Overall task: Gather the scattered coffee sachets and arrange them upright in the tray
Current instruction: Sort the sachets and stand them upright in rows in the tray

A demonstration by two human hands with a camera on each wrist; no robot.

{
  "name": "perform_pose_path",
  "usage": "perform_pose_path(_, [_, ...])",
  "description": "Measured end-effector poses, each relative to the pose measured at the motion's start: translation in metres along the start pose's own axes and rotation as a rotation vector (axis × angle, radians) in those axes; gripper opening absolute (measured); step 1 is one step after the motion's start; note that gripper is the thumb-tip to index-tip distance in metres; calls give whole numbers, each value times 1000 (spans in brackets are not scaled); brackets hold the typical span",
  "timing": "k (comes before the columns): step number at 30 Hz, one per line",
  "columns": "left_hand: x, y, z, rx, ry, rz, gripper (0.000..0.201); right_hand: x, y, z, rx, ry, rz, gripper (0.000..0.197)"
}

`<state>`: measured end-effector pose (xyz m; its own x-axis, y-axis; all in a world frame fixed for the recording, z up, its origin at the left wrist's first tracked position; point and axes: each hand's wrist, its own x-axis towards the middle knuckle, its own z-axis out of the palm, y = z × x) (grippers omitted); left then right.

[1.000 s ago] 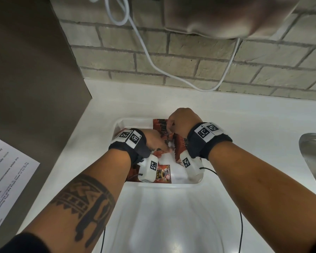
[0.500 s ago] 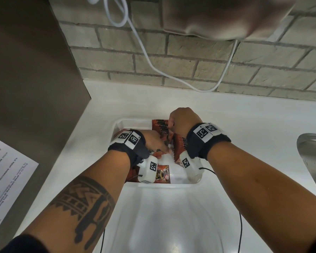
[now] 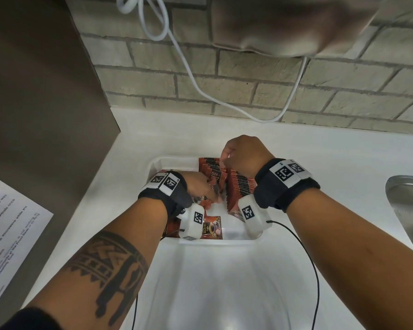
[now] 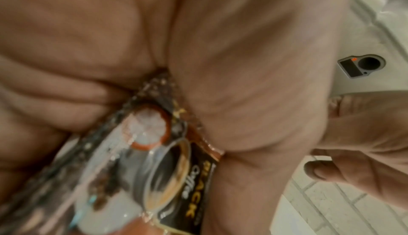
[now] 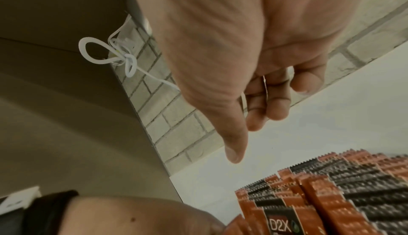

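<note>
A white tray [image 3: 174, 161] on the counter holds two rows of upright orange-and-black coffee sachets [image 3: 241, 184], also seen in the right wrist view [image 5: 331, 195]. My left hand [image 3: 200, 186] is low in the tray beside the left row. It pinches a "BLACK Coffee" sachet [image 4: 154, 160] between thumb and fingers [image 4: 220, 64]. My right hand [image 3: 243, 153] hovers over the far end of the rows. Its thumb [image 5: 234, 142] points down, its fingers are loosely curled, and it holds nothing. Another sachet [image 3: 211, 227] lies flat at the tray's near end.
A glossy white container [image 3: 224, 282] sits directly in front of the tray. A steel sink [image 3: 408, 206] is at the right and a printed sheet [image 3: 7, 234] at the left, below a brown panel [image 3: 34, 115]. A white cable [image 3: 200, 86] hangs on the brick wall.
My right hand has risen slightly off the tops of the far sachets. The left hand has stayed low in the tray with its sachet.
</note>
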<state>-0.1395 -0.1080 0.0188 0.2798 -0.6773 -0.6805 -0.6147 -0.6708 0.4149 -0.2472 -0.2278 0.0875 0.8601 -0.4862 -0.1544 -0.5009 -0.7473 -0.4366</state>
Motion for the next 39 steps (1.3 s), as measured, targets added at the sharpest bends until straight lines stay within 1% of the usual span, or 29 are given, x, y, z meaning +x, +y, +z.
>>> perform_pose_path(4, [4,2,2,1,11,-12,48,-5,-1,1,11,-8,-4,11])
perform_pose_path(8, [6,2,1,-36,34,-10,50,-8,-1,4,-3,-33,23,13])
perform_pose_path(14, [8,2,0,-23,48,-18,49,-10,0,6,-13,-65,36,19])
perform_pose_path(22, [3,4,1,-25,32,-3,48,-12,-2,2,-26,-69,35,17])
perform_pose_path(27, [-2,8,2,1,38,-1,53,-15,-3,1,-44,-87,33,20])
perform_pose_path(33, [-2,6,-1,-24,22,-16,57,-17,-5,-1,-41,-95,34,18])
perform_pose_path(35, [-4,7,-2,-44,22,-9,54,-18,-6,-2,-43,-99,33,18])
perform_pose_path(37, [-8,7,-3,-85,17,8,45,-18,-6,-2,-56,-104,28,18])
perform_pose_path(39, [-12,5,-3,-191,-6,37,35,-19,-5,-1,-72,-108,15,16])
